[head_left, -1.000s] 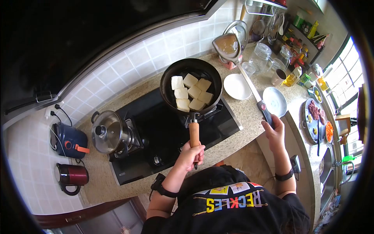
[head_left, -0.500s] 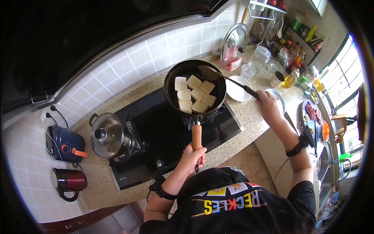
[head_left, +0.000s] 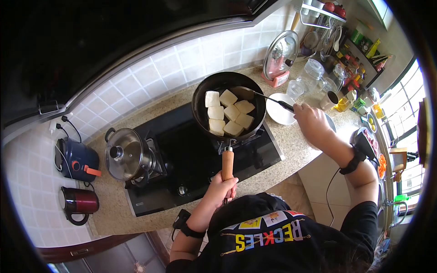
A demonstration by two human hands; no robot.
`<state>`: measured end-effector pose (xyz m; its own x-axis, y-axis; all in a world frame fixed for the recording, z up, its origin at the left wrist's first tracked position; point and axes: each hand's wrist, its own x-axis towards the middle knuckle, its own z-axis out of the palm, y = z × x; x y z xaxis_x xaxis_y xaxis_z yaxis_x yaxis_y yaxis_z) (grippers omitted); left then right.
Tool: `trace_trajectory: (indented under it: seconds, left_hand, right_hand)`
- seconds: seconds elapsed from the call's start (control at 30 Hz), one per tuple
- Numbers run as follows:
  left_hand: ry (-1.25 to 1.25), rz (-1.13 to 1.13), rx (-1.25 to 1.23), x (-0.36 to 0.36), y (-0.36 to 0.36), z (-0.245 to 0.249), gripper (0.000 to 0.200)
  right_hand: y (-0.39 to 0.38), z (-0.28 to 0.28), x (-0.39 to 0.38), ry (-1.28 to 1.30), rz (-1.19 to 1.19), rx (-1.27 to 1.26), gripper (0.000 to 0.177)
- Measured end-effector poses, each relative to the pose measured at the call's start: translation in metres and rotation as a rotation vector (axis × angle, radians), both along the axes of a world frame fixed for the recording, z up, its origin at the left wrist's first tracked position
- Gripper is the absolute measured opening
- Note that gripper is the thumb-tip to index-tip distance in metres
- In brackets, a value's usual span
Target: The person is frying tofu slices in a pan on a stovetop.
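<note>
A dark frying pan (head_left: 200,113) sits on the right burner, its wooden handle (head_left: 228,164) pointing toward me. My left hand (head_left: 219,190) is wrapped round the end of that handle. Several pale slabs that look like tofu (head_left: 231,112) lie in the pan in rough rows. My right hand (head_left: 313,122) grips the black handle of a spatula (head_left: 286,105), over the counter right of the pan. The spatula's blade (head_left: 244,93) is inside the pan at its upper right, close to the nearest slabs. A white plate (head_left: 280,116) lies under the spatula's handle.
A lidded steel pot (head_left: 125,157) occupies the left burner of the black stove (head_left: 182,154). Left of it stand a blue appliance (head_left: 78,159) and a red kettle (head_left: 84,200). A glass lid (head_left: 281,54) leans in a pink stand behind the plate. Glass jugs (head_left: 312,73) stand at the right.
My right hand has shifted slightly left and the spatula's handle lies at a flatter angle, its blade a bit lower in the pan. My left hand keeps its hold; the view has shifted slightly.
</note>
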<state>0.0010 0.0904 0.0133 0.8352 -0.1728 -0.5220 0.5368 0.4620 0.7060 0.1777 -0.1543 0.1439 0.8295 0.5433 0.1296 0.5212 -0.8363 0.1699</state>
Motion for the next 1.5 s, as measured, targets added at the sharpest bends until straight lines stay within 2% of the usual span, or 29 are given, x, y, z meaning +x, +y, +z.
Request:
trace_trajectory:
  seconds: [0.2, 0.5, 0.57, 0.8, 0.9, 1.17, 1.27, 1.3, 1.37, 1.43, 1.5]
  left_hand:
    - [-0.004, 0.03, 0.0, 0.0, -0.012, 0.0, 0.021]
    - [-0.076, 0.069, -0.01, 0.002, -0.034, -0.017, 0.02]
    - [-0.131, 0.103, 0.02, 0.002, -0.041, -0.022, 0.021]
    - [-0.148, 0.113, -0.009, 0.002, -0.039, -0.025, 0.022]
    - [-0.16, 0.101, -0.031, 0.002, -0.033, -0.023, 0.022]
    - [-0.169, 0.079, -0.044, 0.002, -0.024, -0.02, 0.021]
    - [-0.169, 0.061, -0.015, 0.002, -0.022, -0.019, 0.02]
    - [-0.161, 0.047, -0.018, 0.002, -0.021, -0.019, 0.02]
    - [-0.152, 0.038, -0.02, 0.002, -0.022, -0.02, 0.02]
    - [-0.157, 0.059, -0.029, 0.002, -0.023, -0.023, 0.02]
    - [-0.155, 0.063, -0.025, 0.002, -0.025, -0.022, 0.02]
  right_hand:
    - [0.01, 0.025, -0.002, 0.02, -0.032, 0.024, 0.014]
    - [0.028, 0.061, -0.025, -0.045, 0.103, -0.036, 0.02]
    - [0.046, 0.066, -0.03, -0.024, 0.01, -0.25, 0.016]
    - [0.075, 0.067, -0.045, 0.048, 0.046, -0.306, 0.012]
    - [0.075, 0.058, -0.044, 0.064, 0.055, -0.29, 0.011]
    - [0.06, 0.057, -0.05, 0.43, -0.116, -0.033, 0.017]
    - [0.057, 0.067, -0.039, 0.38, -0.078, -0.018, 0.02]
    - [0.057, 0.077, -0.03, 0.361, -0.153, 0.063, 0.022]
    - [0.058, 0.082, -0.023, 0.403, -0.139, 0.101, 0.027]
    - [0.062, 0.095, -0.014, 0.497, -0.134, 0.026, 0.03]
    - [0.063, 0.096, -0.011, 0.51, 0.027, -0.11, 0.029]
